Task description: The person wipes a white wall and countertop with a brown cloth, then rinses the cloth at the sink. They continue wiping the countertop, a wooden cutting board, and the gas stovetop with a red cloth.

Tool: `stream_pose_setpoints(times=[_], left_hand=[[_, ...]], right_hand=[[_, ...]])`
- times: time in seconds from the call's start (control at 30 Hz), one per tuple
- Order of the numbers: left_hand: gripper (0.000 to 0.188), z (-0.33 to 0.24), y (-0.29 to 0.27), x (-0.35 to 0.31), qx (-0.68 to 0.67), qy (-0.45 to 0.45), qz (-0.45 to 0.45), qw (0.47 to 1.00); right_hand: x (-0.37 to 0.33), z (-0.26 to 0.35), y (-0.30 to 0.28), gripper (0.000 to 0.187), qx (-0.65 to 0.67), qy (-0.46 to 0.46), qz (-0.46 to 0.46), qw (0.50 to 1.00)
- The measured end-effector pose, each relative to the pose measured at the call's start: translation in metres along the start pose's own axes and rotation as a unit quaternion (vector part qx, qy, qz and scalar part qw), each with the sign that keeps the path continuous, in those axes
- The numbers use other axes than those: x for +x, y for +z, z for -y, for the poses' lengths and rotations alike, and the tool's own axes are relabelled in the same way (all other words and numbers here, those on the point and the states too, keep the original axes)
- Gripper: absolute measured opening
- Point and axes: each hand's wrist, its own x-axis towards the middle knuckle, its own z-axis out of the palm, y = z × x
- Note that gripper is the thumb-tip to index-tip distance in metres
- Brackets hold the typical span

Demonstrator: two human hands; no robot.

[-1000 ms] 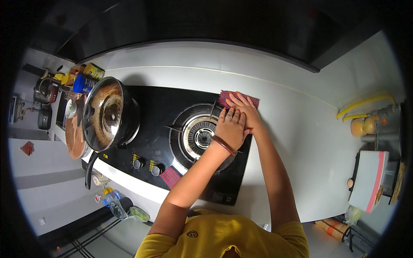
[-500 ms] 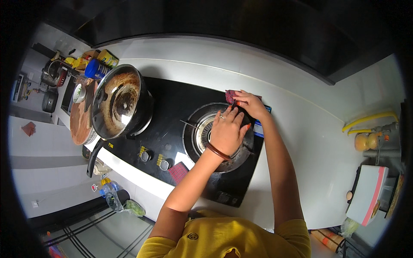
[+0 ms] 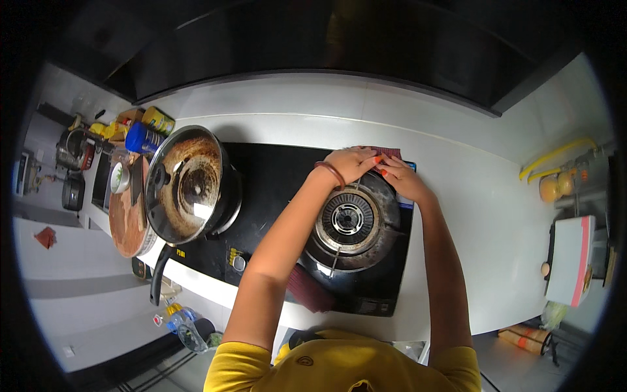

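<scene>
My left hand (image 3: 353, 163) reaches over the back of a round gas burner (image 3: 349, 222), its fingers bent and pointing right. My right hand (image 3: 403, 181) comes in from the right, and its fingertips meet the left hand's at the burner's back rim. Both hands are closed; whatever lies between the fingers is hidden. Just behind them a red checked cloth (image 3: 386, 151) lies at the back edge of the black glass hob (image 3: 261, 166). Below my left forearm, a second dark red cloth (image 3: 310, 289) rests near the hob's front edge.
On the left burner stands a wok under a glass lid (image 3: 189, 189), its black handle (image 3: 159, 274) jutting over the front edge. Beside it are a round wooden board (image 3: 127, 225), a white bowl (image 3: 119, 178) and a blue-lidded jar (image 3: 140, 138). A yellow gas hose (image 3: 555, 159) runs at far right.
My left hand has moved off the burner's middle to its back rim, uncovering the burner head. My right hand stays close to the back rim. The view has shifted slightly.
</scene>
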Motion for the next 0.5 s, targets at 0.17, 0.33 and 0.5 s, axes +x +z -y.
stream_pose_setpoints(times=[0.17,0.33,0.5], left_hand=[[0.083,-0.003,-0.014,0.017,-0.100,-0.170,0.187,0.962],[0.090,0.035,-0.008,0.012,-0.002,-0.103,0.187,0.977],[0.086,0.048,-0.024,-0.001,0.049,-0.074,0.200,0.976]], right_hand=[[0.010,0.038,-0.016,0.063,0.120,0.159,0.095,0.975],[0.037,0.016,0.002,0.071,0.143,0.154,0.125,0.970],[0.060,0.017,0.018,0.069,0.145,0.169,0.129,0.966]])
